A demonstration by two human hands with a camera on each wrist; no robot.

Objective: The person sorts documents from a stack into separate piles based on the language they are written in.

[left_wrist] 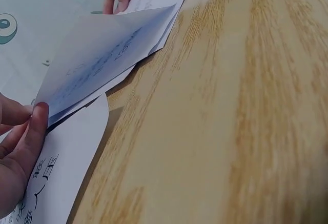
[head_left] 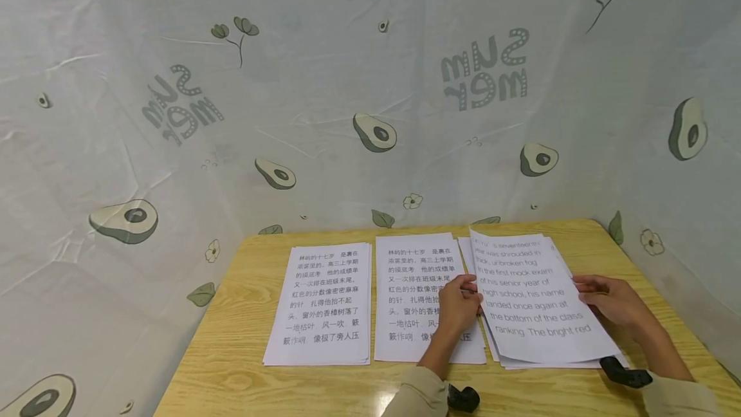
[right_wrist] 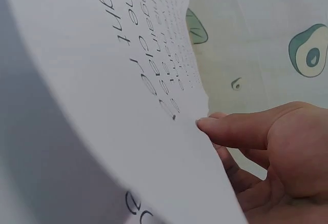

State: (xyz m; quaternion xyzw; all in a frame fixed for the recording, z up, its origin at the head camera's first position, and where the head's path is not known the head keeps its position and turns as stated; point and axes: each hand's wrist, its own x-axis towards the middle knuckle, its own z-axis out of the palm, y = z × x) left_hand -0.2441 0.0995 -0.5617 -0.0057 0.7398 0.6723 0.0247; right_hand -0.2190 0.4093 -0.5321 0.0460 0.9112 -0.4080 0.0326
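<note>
A printed sheet of paper [head_left: 527, 301] with large English text is held up at an angle over the right-hand pile of paper [head_left: 493, 346]. My left hand [head_left: 460, 307] pinches its left edge between thumb and fingers, with the wrist above the middle pile. On the opposite side, my right hand [head_left: 619, 301] pinches the right edge. The right wrist view shows the thumb [right_wrist: 230, 129] pressed on the printed face, and the sheet [right_wrist: 154, 147] bowing. Seen from the left wrist, the sheet's underside [left_wrist: 97, 49] faces the camera, lifted off the pages below.
Two more piles lie to the left, a middle pile [head_left: 413, 282] and a left pile [head_left: 318, 307], both topped with Chinese text. All rest on a wooden table [head_left: 231, 327]. A white curtain [head_left: 312, 69] printed with avocados surrounds the back and sides.
</note>
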